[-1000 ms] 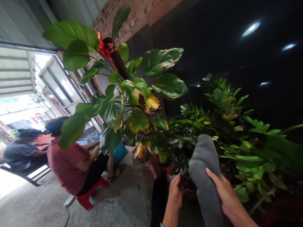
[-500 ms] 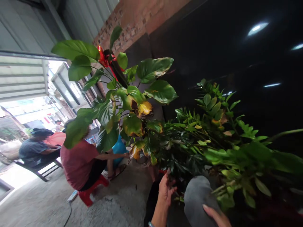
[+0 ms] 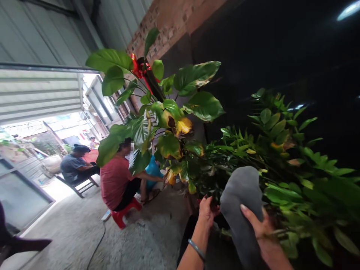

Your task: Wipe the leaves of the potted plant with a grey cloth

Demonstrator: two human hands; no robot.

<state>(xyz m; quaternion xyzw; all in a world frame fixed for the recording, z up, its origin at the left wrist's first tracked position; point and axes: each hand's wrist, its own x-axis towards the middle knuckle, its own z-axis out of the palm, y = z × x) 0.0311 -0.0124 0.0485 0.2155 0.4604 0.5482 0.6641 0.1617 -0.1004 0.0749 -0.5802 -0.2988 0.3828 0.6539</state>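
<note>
My right hand [image 3: 257, 225] grips a grey cloth [image 3: 242, 195], thumb pressed on its front, and holds it up against the fine-leaved green plant [image 3: 281, 157] at the right. My left hand [image 3: 207, 210] reaches into the dark lower foliage of the same plant, fingers curled round a stem or leaf I cannot make out. A bracelet sits on the left wrist. A tall plant with big leaves [image 3: 157, 120], some yellowing, rises to the left with a red ribbon [image 3: 139, 67] on its dark pole.
A person in a red shirt [image 3: 116, 180] sits on a red stool [image 3: 123, 215] beside the big-leaved plant. Another seated person [image 3: 74, 167] is farther left by the open doorway. A cable [image 3: 97, 243] lies on the grey concrete floor [image 3: 140, 243]. A dark glossy wall stands behind.
The grey cloth has risen from low in the picture up against the leaves. My left hand has closed into the foliage. The view has swung left and back a little.
</note>
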